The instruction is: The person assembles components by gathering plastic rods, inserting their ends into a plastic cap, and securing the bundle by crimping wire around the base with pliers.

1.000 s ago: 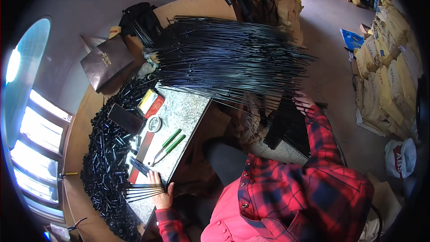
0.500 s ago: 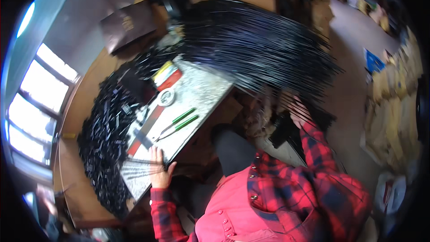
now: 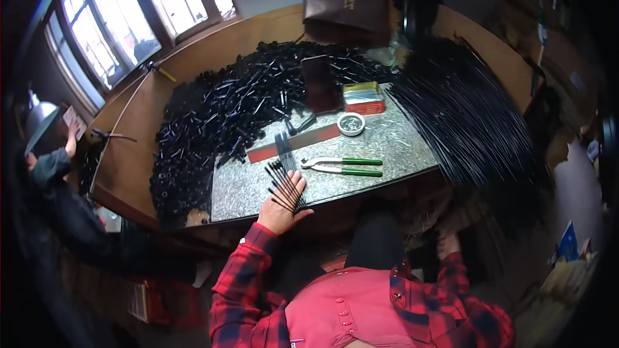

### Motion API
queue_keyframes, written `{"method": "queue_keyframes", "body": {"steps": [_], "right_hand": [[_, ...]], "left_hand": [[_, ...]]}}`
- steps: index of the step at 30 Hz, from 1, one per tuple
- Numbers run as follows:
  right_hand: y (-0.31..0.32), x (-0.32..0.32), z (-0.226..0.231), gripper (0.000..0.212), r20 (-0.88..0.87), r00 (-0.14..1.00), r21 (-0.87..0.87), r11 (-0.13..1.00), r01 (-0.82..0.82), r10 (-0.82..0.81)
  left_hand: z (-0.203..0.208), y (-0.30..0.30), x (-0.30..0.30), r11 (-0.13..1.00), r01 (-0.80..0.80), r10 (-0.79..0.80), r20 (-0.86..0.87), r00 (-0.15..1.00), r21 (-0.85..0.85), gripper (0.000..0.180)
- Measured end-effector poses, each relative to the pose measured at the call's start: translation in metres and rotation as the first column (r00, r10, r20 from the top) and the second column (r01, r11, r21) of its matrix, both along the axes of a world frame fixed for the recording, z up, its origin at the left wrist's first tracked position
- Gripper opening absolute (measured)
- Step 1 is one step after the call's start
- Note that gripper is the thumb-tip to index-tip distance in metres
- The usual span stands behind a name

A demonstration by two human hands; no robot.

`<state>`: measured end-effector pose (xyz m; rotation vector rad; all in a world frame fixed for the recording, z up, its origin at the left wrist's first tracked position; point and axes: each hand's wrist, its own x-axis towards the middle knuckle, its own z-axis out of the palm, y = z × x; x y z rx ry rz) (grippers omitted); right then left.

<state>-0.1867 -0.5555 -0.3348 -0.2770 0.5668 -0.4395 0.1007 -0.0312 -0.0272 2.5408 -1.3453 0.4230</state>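
Note:
A fan of several short black rods (image 3: 281,183) lies across the fingers of my left hand (image 3: 278,211), which holds them at the front edge of the speckled table board (image 3: 403,148). Next to its fingertips, a small bundle of dark strips (image 3: 284,147) crosses a red and grey flat bar (image 3: 322,133). Green-handled pliers (image 3: 351,166) rest on the board, to the right of that hand. Down by my right thigh is my right hand (image 3: 447,245), in shadow below the table; its fingers are too dim to make out.
A large heap of short black pieces (image 3: 219,109) covers the left and back. Long black rods (image 3: 471,113) are stacked at right. A white dish (image 3: 351,124) of small metal bits, a red and yellow tin (image 3: 363,100) and a brown bag (image 3: 345,3) stand farther back. Another person (image 3: 58,174) sits left.
The view has swung round to the left. My right hand has gone from beside the long rods to lower down by my thigh. My left hand still has the short rods.

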Motion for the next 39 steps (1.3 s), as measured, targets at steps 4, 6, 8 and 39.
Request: {"method": "queue_keyframes", "body": {"steps": [4,6,8,39], "right_hand": [[0.077,0.057,0.000,0.021,-0.834,-0.171,0.263,0.106,-0.959,0.524],[0.137,0.072,0.050,0.026,-0.846,0.375,0.038,-0.745,-0.666,-0.379],[0.169,0.098,0.134,0.025,-0.844,0.379,0.077,-0.785,-0.615,-0.380],[0.141,0.468,0.403,0.026,-0.633,0.722,-0.123,-0.885,-0.449,-0.278]], "left_hand": [[0.009,-0.014,0.001,0.999,0.039,-0.038,-0.037,0.999,0.018,0.083],[0.010,-0.005,-0.002,0.999,0.045,-0.044,-0.039,0.998,0.022,0.084],[0.006,0.004,-0.003,1.000,0.014,-0.013,-0.037,0.999,0.025,0.084],[0.014,-0.013,0.000,0.986,-0.162,0.165,-0.102,0.981,0.038,0.107]]}}
